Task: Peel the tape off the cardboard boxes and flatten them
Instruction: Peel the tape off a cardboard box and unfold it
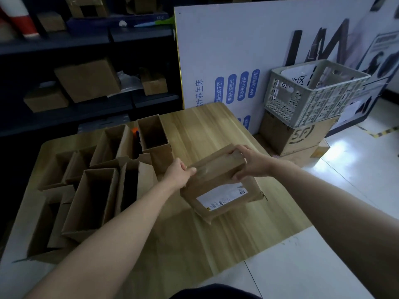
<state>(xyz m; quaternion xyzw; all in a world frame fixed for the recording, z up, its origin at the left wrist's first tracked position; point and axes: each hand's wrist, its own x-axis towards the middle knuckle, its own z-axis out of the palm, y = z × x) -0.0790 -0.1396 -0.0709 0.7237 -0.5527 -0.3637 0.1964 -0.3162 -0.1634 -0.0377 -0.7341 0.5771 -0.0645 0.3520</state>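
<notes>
Both hands are on the taped box (218, 186) mid-frame on the table (194, 130): left hand (178, 173) grips its left end, right hand (251, 161) its top right edge. Open boxes (92, 190) sit left.

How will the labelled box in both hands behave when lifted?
The labelled box is probably light: left hand and right hand steady it by its upper end only. Ragged lower corners suggest soft walls that may flex. The glossy tape on top could feel slippery.

White board (237, 50) reads "疗养生床" and "APP+语音控制" — brown box (302, 137) under the crate (313, 93) shows "SF"; label (220, 197) on cardboard box (207, 182) illegible
</notes>
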